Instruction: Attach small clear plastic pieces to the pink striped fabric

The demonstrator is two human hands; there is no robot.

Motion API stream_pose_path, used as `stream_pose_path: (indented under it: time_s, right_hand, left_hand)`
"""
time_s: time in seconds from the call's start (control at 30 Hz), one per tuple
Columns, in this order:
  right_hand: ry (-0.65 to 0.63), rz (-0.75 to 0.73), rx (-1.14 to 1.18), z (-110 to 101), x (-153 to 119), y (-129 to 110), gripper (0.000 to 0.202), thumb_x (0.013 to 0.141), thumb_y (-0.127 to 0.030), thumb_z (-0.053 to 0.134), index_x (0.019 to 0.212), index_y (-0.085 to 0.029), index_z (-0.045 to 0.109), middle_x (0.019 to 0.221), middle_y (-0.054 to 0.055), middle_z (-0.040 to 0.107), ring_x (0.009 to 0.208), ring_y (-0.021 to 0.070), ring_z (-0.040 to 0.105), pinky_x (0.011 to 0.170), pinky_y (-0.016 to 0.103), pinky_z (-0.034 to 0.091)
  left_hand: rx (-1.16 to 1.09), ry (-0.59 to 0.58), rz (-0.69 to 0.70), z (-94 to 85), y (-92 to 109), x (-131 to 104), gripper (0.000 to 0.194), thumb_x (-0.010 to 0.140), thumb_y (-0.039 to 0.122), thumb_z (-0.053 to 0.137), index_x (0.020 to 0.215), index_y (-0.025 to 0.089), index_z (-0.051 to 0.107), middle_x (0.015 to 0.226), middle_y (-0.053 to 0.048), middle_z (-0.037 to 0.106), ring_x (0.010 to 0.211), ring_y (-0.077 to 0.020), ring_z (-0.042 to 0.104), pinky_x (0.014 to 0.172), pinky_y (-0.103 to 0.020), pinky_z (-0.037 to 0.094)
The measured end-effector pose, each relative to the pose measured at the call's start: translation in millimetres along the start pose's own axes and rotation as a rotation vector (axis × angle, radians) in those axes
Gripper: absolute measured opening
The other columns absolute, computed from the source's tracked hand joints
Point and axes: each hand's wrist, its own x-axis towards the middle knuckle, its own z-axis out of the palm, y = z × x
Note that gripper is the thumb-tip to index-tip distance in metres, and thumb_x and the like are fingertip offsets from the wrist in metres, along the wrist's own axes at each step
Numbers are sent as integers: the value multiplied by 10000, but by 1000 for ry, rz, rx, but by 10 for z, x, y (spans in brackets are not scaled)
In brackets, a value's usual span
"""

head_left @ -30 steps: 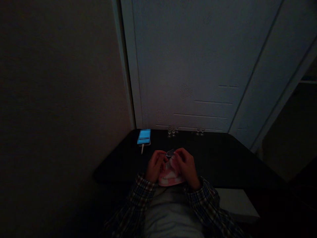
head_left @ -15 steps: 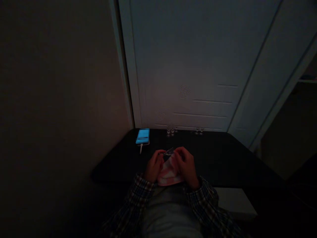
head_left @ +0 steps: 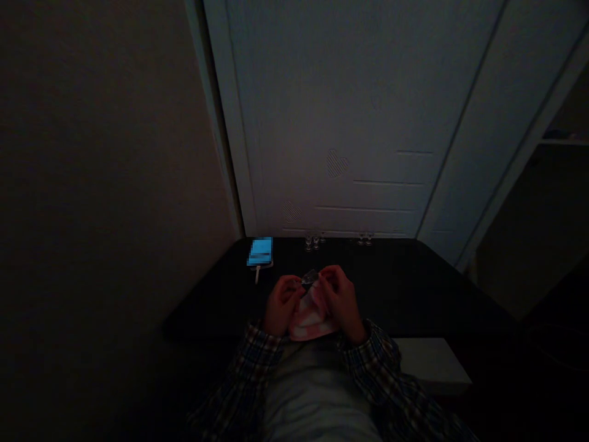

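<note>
A small clear glass (head_left: 310, 277) lies tilted between my two hands, over the dark table. My left hand (head_left: 281, 303) is closed in a pinch on the glass at its left end. My right hand (head_left: 339, 299) is closed on a pink and white cloth (head_left: 309, 320), with its fingertips at the right end of the glass. The cloth hangs down between the hands near the table's front edge. Dim light hides the fine detail of the fingertips.
Several small glasses (head_left: 315, 242) stand at the back of the dark table (head_left: 405, 288), with others (head_left: 365, 239) further right. A lit phone (head_left: 261, 251) with a white cable lies at the back left. A white box-like surface (head_left: 430, 362) is below the table's front right.
The view has shifted a little, so the scene sits slightly left and up. The glass has turned a little between my hands, and both hands keep their hold.
</note>
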Motion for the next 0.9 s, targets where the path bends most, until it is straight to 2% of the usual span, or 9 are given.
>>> stream_pose_path:
  time_s: [0.2, 0.37, 0.6, 0.7, 0.9]
  right_hand:
    - [8, -8, -7, 2, -1, -10, 173, 837, -348, 506, 885, -193, 565, 804, 28, 631, 737, 150, 597, 659, 247, 449]
    - [-4, -28, -8, -11, -13, -51, 180, 836, -354, 504, 852, -192, 580, 801, 26, 633, 765, 157, 597, 686, 253, 450]
    - [-131, -109, 16, -27, -32, -165, 180, 821, -348, 529, 860, -192, 610, 827, 31, 633, 789, 161, 590, 709, 260, 456]
    - [-180, -143, 5, -42, -34, -173, 157, 825, -319, 531, 870, -200, 623, 846, 32, 632, 812, 162, 585, 730, 264, 449]
    - [-191, -160, 1, -47, -24, -133, 126, 824, -262, 528, 870, -198, 627, 854, 27, 626, 824, 158, 580, 747, 262, 438]
  left_hand:
    - [63, 25, 19, -4, 15, -7, 266, 646, 244, 688, 875, 165, 577, 712, 9, 592, 527, -85, 514, 454, -174, 393]
    - [58, 21, 2, -4, 40, -4, 265, 733, 311, 610, 943, 149, 604, 840, -62, 665, 481, -79, 484, 442, -195, 392]
    - [82, 30, 35, 5, 38, -25, 189, 709, 276, 633, 855, 156, 651, 783, -36, 673, 490, -90, 507, 469, -205, 426]
    - [126, 44, 65, -5, 14, -28, 195, 704, 277, 644, 864, 170, 670, 793, -34, 682, 535, -110, 553, 522, -226, 467]
    - [236, 60, 171, -48, -10, -20, 160, 726, 269, 629, 842, 195, 710, 852, -52, 679, 740, -172, 618, 678, -276, 513]
